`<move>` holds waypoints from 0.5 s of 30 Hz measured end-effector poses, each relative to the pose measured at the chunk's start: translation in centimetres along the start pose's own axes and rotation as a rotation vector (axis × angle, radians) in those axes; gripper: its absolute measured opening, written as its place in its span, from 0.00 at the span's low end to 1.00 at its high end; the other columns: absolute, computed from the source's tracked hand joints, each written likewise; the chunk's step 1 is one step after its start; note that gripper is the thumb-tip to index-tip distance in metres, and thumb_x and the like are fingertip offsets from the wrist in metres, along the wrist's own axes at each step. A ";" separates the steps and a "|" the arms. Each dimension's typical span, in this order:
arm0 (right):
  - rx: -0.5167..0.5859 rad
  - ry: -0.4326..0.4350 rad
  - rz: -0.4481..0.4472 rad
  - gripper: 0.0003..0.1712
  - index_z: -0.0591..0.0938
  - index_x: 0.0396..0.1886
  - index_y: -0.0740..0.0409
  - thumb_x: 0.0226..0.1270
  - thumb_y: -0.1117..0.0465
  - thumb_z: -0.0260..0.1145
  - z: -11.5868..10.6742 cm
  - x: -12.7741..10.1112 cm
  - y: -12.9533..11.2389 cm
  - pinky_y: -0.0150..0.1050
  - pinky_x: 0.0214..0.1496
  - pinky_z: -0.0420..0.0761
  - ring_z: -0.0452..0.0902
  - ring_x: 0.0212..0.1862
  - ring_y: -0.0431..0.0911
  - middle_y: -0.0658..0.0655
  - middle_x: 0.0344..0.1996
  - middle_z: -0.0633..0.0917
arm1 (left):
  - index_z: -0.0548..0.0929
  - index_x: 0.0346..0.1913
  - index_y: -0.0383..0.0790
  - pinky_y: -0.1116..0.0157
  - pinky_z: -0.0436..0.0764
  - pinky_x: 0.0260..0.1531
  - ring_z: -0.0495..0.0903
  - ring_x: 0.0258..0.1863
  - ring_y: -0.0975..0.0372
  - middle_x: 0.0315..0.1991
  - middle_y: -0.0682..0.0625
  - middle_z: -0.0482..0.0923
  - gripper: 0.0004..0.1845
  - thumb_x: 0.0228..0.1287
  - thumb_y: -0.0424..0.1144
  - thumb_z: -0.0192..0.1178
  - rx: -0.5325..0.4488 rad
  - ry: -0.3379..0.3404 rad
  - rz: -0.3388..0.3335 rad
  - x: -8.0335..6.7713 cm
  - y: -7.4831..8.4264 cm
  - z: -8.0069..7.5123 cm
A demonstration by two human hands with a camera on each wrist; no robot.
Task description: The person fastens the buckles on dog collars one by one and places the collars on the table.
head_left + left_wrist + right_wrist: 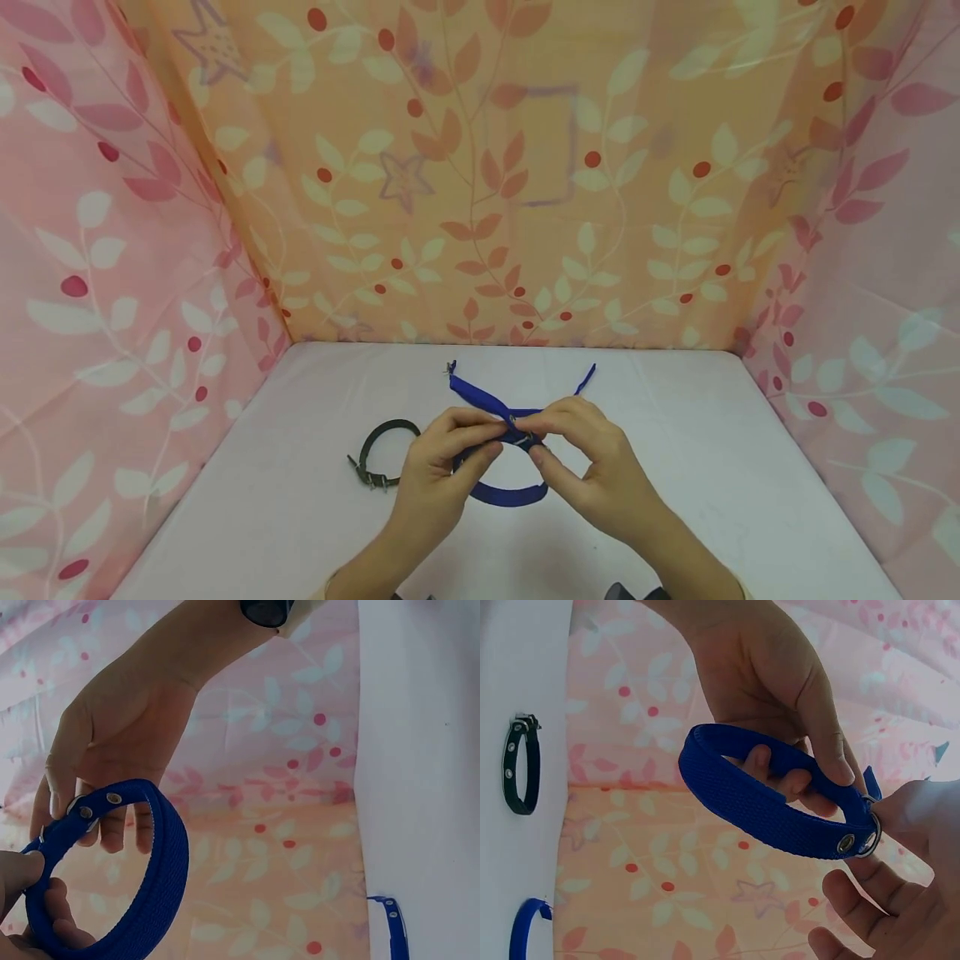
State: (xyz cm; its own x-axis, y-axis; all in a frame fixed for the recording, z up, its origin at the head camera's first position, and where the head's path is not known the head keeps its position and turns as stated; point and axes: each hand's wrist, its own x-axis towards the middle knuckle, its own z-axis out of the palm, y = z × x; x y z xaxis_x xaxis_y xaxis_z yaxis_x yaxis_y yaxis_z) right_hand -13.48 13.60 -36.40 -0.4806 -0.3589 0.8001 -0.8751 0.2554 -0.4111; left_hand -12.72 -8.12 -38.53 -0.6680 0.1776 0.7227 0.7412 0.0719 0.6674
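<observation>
A blue collar (pixel 510 497), bent into a loop, is held above the table between both hands. My left hand (pixel 442 467) pinches one side near the fastening, and my right hand (pixel 592 458) pinches the other side close by. Metal eyelets on the blue collar (pixel 169 862) show in the left wrist view. In the right wrist view a metal ring (pixel 876 832) sits by the right fingers, with a short strap end sticking out past it. Fingers partly hide the fastening itself.
Behind the hands a second blue collar (pixel 476 395) lies unfastened on the white table (pixel 247 500). A dark green collar (pixel 390 425), fastened in a loop, lies left of my left hand. Flowered cloth walls (pixel 480 208) enclose the table at the back and sides.
</observation>
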 end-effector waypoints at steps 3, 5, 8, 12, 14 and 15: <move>-0.015 -0.009 0.000 0.27 0.85 0.56 0.49 0.57 0.73 0.72 -0.1 0.0 0.0 0.33 0.54 0.77 0.79 0.50 0.43 0.47 0.46 0.85 | 0.89 0.51 0.37 0.71 0.83 0.42 0.82 0.49 0.60 0.48 0.47 0.82 0.13 0.67 0.25 0.65 0.004 0.001 0.008 0.0 -0.1 0.1; -0.019 -0.017 0.002 0.27 0.85 0.56 0.48 0.58 0.73 0.73 -0.2 0.0 0.0 0.33 0.55 0.77 0.79 0.50 0.43 0.46 0.46 0.85 | 0.89 0.51 0.37 0.71 0.82 0.43 0.81 0.49 0.59 0.48 0.46 0.81 0.13 0.67 0.24 0.64 0.007 0.000 0.013 0.0 -0.1 0.1; -0.023 -0.021 0.006 0.26 0.85 0.56 0.48 0.59 0.72 0.73 -0.3 0.0 0.0 0.31 0.55 0.78 0.79 0.51 0.43 0.47 0.47 0.84 | 0.89 0.52 0.38 0.72 0.81 0.44 0.80 0.50 0.59 0.49 0.47 0.80 0.14 0.68 0.24 0.63 0.022 -0.008 0.006 0.0 0.0 0.1; -0.033 -0.001 0.029 0.23 0.84 0.55 0.49 0.61 0.69 0.74 -0.2 -0.1 -0.2 0.30 0.56 0.79 0.79 0.53 0.44 0.48 0.50 0.84 | 0.89 0.52 0.39 0.71 0.82 0.41 0.79 0.48 0.61 0.50 0.48 0.79 0.12 0.71 0.27 0.61 0.047 -0.057 -0.014 -0.1 0.1 0.1; -0.033 0.018 0.043 0.23 0.84 0.55 0.50 0.61 0.69 0.74 -0.1 -0.1 -0.3 0.30 0.59 0.78 0.79 0.55 0.44 0.49 0.51 0.85 | 0.88 0.52 0.40 0.70 0.83 0.40 0.79 0.48 0.61 0.50 0.49 0.79 0.11 0.72 0.29 0.62 0.055 -0.095 -0.020 -0.1 0.2 0.1; -0.031 0.030 0.047 0.23 0.83 0.55 0.51 0.61 0.69 0.74 -0.1 -0.1 -0.4 0.30 0.60 0.78 0.79 0.55 0.44 0.49 0.51 0.85 | 0.88 0.53 0.41 0.70 0.83 0.40 0.80 0.47 0.61 0.50 0.50 0.80 0.11 0.72 0.30 0.62 0.060 -0.114 -0.024 -0.1 0.2 0.1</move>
State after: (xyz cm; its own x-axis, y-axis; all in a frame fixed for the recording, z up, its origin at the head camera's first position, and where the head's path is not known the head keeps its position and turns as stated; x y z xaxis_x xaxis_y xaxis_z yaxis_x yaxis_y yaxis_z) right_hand -13.10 13.62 -36.28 -0.5192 -0.3189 0.7929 -0.8490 0.2996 -0.4353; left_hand -12.49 -7.99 -38.54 -0.6762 0.2851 0.6794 0.7301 0.1352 0.6699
